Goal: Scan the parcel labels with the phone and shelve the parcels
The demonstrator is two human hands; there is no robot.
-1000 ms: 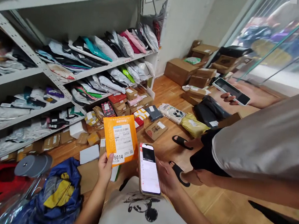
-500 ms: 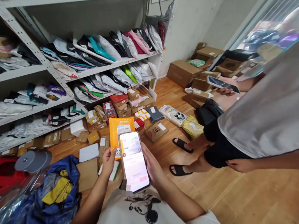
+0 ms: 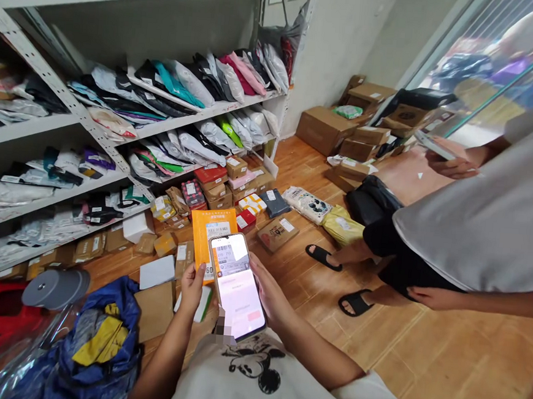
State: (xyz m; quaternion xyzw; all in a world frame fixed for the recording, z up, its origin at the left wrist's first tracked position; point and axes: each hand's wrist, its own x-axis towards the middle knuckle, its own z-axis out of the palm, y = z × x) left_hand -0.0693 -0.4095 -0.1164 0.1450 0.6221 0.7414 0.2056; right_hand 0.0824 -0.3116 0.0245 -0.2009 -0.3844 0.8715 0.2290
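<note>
My left hand [image 3: 192, 289] grips the lower edge of an orange parcel envelope [image 3: 208, 235] with a white shipping label. My right hand [image 3: 273, 298] holds a smartphone [image 3: 237, 287] upright in front of that envelope, hiding most of it; the lit screen shows a barcode image. Both hands are closed round what they hold, just above my white printed T-shirt [image 3: 274, 387].
Another person in a grey shirt [image 3: 482, 210] and black sandals [image 3: 355, 302] stands at right, holding a phone [image 3: 433, 145]. White shelves [image 3: 91, 130] at left are packed with mailer bags. Cardboard boxes [image 3: 322, 127] and parcels cover the wooden floor. A blue bag [image 3: 102, 346] lies at lower left.
My right hand brought the phone up and left, over the orange envelope, and its screen now shows a barcode. The other person shifted right and stepped one foot back.
</note>
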